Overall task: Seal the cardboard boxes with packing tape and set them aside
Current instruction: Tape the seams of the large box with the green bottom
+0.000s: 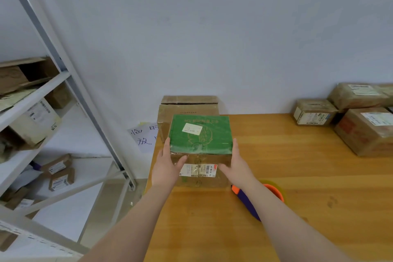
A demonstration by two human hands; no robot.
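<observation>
At the table's (297, 176) left, green-topped box (201, 134) between left grip (164, 166) and right grip (238, 165), both open-fingered, flat against its sides.

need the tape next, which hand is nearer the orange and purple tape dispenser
Right. The right hand presses the box on its right side, beside the tape dispenser; the left hand presses its left side, farther off.

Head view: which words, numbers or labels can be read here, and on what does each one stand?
"临时" and below it "放": handwritten on the paper sign; the rest is hidden behind boxes.
Top of the green box: yellow print and a white sticker, too blurred to read.
Its front shipping labels: barcodes show, text too small to read.
Labels on the boxes at right and on the shelf boxes: unreadable.
</observation>
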